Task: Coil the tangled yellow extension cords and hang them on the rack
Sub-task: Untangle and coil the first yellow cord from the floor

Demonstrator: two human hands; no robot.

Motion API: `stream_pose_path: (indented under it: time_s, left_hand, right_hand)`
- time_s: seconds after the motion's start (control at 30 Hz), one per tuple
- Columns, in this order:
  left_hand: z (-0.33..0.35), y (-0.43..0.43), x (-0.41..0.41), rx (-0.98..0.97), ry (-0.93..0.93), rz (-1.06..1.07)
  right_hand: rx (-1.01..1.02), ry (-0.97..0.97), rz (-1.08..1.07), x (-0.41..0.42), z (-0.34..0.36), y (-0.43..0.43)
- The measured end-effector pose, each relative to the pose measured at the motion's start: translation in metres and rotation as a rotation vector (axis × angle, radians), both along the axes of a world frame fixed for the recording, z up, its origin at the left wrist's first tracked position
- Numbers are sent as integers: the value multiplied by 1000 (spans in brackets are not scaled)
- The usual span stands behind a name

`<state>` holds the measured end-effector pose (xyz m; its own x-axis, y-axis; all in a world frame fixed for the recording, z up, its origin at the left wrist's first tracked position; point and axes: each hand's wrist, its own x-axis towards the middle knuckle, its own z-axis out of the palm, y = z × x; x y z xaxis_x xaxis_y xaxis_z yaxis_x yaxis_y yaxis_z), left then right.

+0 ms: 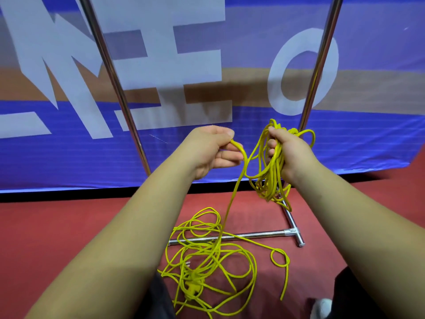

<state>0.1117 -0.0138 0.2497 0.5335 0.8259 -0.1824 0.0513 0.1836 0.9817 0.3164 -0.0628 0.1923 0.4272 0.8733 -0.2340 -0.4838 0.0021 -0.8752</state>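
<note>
My right hand (289,153) grips a bundle of yellow cord loops (271,178) that hang down below the fist. My left hand (213,150) pinches a single strand of the same yellow cord (239,146) just to the left of the bundle. From there the strand drops to a loose tangle of yellow cord (207,256) on the red floor, with a yellow plug (193,288) lying in it. The metal rack stands right behind my hands, with its left upright (115,84), right upright (319,63) and a floor bar (250,236) under the tangle.
A blue banner (69,157) with large white letters hangs behind the rack. The red floor (57,238) spreads left and right. The rack's T-shaped foot (295,233) sticks out at the right. A white shoe (322,307) and dark trouser legs show at the bottom edge.
</note>
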Motion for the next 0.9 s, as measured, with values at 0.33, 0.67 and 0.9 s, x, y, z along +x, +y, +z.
stream_pose_path:
  time_s: [0.33, 0.67, 0.9]
  left_hand:
    - [-61, 30, -34, 92, 511, 113]
    - [-65, 39, -40, 639, 1150, 43]
    - [-79, 29, -44, 714, 1554, -663]
  right_hand:
    - [-110, -8, 7, -12, -6, 1]
    - [-127, 111, 10, -18, -6, -3]
    - [-93, 153, -49, -13, -7, 1]
